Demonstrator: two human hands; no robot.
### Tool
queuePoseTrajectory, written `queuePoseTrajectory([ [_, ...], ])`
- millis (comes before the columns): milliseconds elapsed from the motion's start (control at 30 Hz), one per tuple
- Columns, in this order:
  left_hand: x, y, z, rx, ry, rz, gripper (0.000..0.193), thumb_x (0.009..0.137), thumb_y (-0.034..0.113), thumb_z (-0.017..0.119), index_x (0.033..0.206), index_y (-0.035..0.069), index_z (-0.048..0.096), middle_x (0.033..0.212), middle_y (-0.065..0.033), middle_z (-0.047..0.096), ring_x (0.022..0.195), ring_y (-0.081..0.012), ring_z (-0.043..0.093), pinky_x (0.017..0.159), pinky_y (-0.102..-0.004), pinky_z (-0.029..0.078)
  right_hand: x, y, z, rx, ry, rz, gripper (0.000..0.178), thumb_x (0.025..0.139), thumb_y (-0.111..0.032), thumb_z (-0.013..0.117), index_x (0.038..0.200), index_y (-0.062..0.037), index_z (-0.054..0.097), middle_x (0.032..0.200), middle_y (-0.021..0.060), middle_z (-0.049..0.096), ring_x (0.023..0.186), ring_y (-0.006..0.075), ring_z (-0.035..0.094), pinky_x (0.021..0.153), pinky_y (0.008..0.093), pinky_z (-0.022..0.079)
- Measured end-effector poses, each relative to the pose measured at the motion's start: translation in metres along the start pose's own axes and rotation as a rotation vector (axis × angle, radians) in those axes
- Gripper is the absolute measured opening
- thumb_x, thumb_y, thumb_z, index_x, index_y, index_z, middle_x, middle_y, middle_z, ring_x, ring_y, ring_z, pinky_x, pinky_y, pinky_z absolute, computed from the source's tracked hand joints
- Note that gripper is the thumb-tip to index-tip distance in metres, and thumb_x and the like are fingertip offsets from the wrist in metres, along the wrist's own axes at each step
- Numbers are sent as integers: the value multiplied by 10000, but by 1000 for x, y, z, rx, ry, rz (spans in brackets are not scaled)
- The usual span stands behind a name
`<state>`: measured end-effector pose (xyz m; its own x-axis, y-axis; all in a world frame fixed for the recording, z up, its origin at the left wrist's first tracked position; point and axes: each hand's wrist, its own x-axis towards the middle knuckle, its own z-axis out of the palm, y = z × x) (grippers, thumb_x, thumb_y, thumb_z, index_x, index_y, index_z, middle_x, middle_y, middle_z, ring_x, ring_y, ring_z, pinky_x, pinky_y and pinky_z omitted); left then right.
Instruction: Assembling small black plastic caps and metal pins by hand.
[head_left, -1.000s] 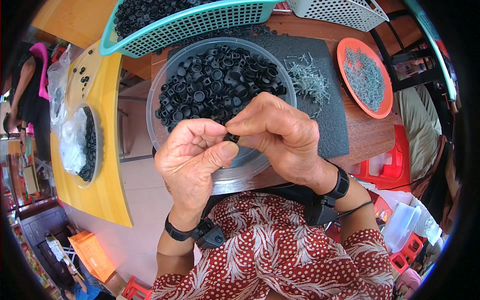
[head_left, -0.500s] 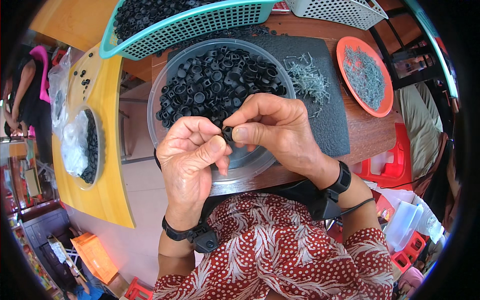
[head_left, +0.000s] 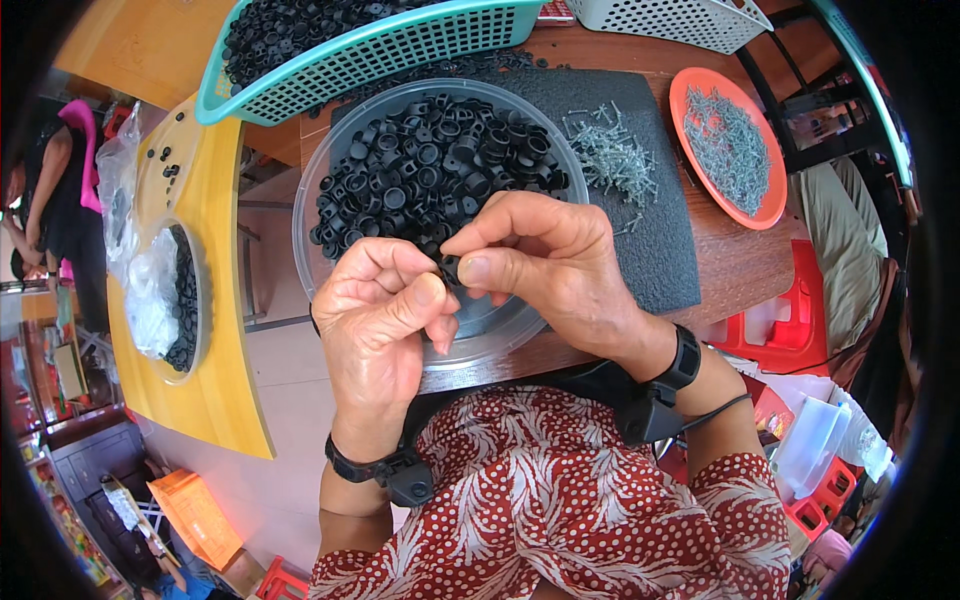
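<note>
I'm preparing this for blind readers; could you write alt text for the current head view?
A left hand and a right hand together hold a small black part over a clear tub of similar parts. To the tub's right, small metal fasteners lie on a dark mat, with more in an orange plate; a teal basket stands behind.

Brightly lit, with soft shadows. Glossed with pale glare along the tabletop [head_left: 455, 379], below centre; whitened on the plastic bag [head_left: 150, 305], left. Crisp over the black pieces [head_left: 428, 177], softer outward, bowed toward a black circular rim.
</note>
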<state>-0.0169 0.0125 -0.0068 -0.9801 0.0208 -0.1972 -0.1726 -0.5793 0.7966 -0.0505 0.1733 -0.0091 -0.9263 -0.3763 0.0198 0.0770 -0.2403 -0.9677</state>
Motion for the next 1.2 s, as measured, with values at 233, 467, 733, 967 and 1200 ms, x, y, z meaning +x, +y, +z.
queuePoseTrajectory([
  [233,-6,4,7,54,11,94,181,738,-51,674,860,-42,539,703,-126,598,533,-146,564,450,-220,448,-1,2,-2,6,-65,-143,197,751,101,613,924,11,639,860,26,574,779,70,551,676,203,462],
  [467,-8,6,6,72,-4,96,177,753,-68,652,887,-46,538,746,-134,612,589,-151,599,456,-229,469,-1,3,1,7,-37,-123,197,744,93,622,919,5,641,841,27,570,771,76,557,658,202,465],
  [733,-11,5,5,113,16,94,186,758,-69,647,911,-47,544,769,-140,626,593,-156,612,464,-229,477,-2,4,2,-38,-21,-165,194,743,92,623,919,12,638,844,29,565,765,76,555,656,202,463],
  [967,-13,2,6,156,34,142,184,753,-64,658,899,-45,547,750,-103,610,572,-121,576,472,-206,458,-2,4,1,-10,-42,-157,201,745,100,614,926,15,638,842,31,568,766,78,555,662,201,462],
  [1200,-14,-1,8,186,41,229,192,751,-64,666,899,-42,545,731,-72,583,570,-98,549,475,-192,447,-2,5,2,2,-41,-140,185,749,97,619,916,20,634,842,29,572,767,78,556,670,202,464],
])
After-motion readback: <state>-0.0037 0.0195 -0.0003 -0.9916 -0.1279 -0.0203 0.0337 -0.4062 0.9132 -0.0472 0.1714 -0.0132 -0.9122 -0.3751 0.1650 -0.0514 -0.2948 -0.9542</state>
